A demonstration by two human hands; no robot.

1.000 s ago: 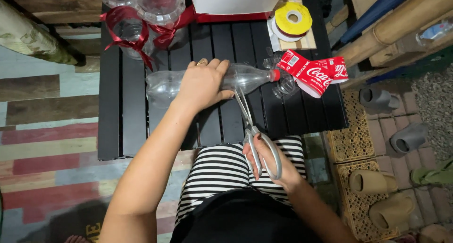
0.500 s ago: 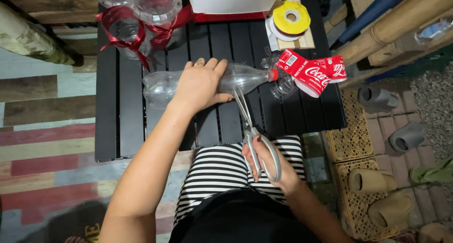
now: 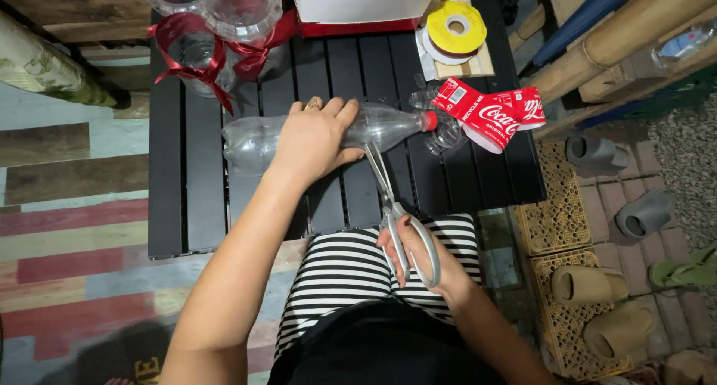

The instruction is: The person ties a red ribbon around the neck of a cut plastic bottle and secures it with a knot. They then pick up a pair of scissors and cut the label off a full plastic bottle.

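Fingers of left hand (image 3: 317,140) clamp clear bottle (image 3: 258,137); right hand (image 3: 418,254) grips scissors (image 3: 388,198).

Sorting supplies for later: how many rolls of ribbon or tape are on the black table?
2: a yellow roll at the table's far right corner, resting on a white roll beneath it. The white box may hide others.

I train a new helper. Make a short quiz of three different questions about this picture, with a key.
1. True or false: the left hand presses the clear plastic bottle flat on the black slatted table.
2. Which hand holds the scissors?
A. left
B. right
3. What colour is the bottle's cap?

Key: 1 true. 2 B, the right hand. 3 red.
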